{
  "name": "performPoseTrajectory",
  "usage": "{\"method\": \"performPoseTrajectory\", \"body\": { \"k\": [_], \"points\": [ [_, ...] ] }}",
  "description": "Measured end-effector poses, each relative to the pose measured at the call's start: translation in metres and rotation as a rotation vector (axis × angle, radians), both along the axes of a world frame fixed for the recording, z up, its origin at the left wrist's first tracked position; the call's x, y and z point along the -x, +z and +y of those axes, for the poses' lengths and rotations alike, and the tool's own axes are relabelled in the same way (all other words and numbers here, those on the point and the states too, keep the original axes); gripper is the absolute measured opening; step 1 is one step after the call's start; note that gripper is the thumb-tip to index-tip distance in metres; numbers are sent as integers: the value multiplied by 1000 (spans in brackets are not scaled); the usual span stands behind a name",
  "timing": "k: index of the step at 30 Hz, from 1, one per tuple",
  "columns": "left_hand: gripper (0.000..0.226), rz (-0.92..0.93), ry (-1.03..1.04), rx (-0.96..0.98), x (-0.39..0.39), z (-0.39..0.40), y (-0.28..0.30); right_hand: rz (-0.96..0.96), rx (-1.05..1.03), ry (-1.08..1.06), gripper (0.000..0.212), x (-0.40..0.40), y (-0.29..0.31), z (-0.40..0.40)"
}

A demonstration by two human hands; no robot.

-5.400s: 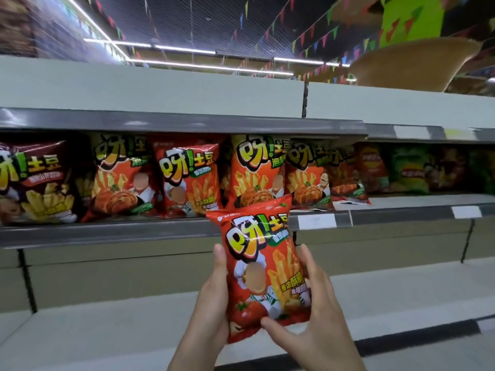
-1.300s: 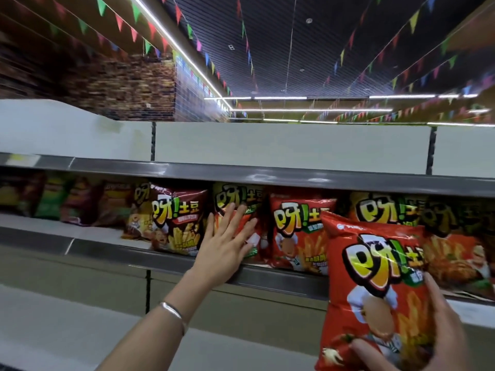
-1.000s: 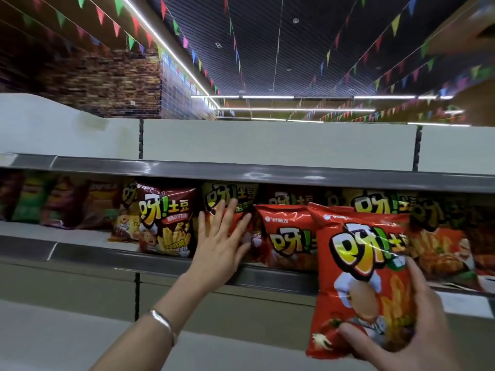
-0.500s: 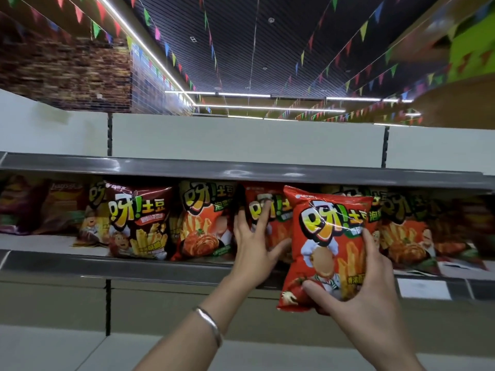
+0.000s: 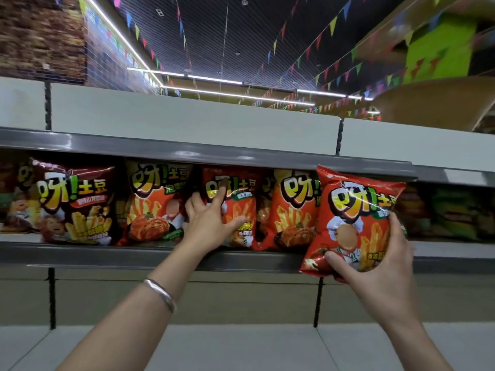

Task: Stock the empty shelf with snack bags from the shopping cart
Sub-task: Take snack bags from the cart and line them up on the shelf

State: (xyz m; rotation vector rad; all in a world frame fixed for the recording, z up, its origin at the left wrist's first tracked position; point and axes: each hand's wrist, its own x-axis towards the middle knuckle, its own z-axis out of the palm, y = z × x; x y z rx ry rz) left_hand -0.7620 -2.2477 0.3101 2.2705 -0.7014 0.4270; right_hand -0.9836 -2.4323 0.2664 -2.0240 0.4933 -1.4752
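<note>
Right hand (image 5: pixel 375 266) holding red snack bag (image 5: pixel 356 210), left hand (image 5: pixel 207 223) touching shelved bag (image 5: pixel 235 207)

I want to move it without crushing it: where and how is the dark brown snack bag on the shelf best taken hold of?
Probably pinch the dark brown snack bag by its flat top seam, coming from the front. It stands upright, the next bag blocks its right side, and the puffed middle would crush.

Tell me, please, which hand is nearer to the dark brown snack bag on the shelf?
Left. The left hand rests on a red bag two places right of the dark brown snack bag; the right hand holds another red bag farther right.
</note>
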Motion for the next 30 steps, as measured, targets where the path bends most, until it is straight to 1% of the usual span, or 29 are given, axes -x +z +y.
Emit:
{"method": "performPoseTrajectory", "body": {
  "k": [4, 9, 13, 16, 19, 22, 26, 30],
  "points": [
    [91, -127, 73, 50, 16, 3, 2, 13, 25, 24, 124, 7, 2, -15],
    [95, -242, 152, 76, 29, 0, 4, 25, 27, -4, 124, 22, 6, -44],
    [94, -310, 149, 95, 42, -11, 3, 39, 14, -43, 123, 38, 6, -79],
    [95, -353, 136, 85, 54, -24, 3, 124, 7, -76, 123, 50, 2, -106],
    [96, -376, 105, 70, 64, -39, 1, 227, -57, -71, 122, 61, -2, -132],
    [95, -382, 86, 52, 72, -52, 3, 280, -91, -88, 120, 63, 4, -158],
    [96, -369, 80, 17, 80, -68, 5, 317, -79, -101, 118, 54, 32, -191],
    [96, -347, 81, -17, 87, -79, 2, 401, -26, -106, 124, 35, 51, -221]
  ]
}}
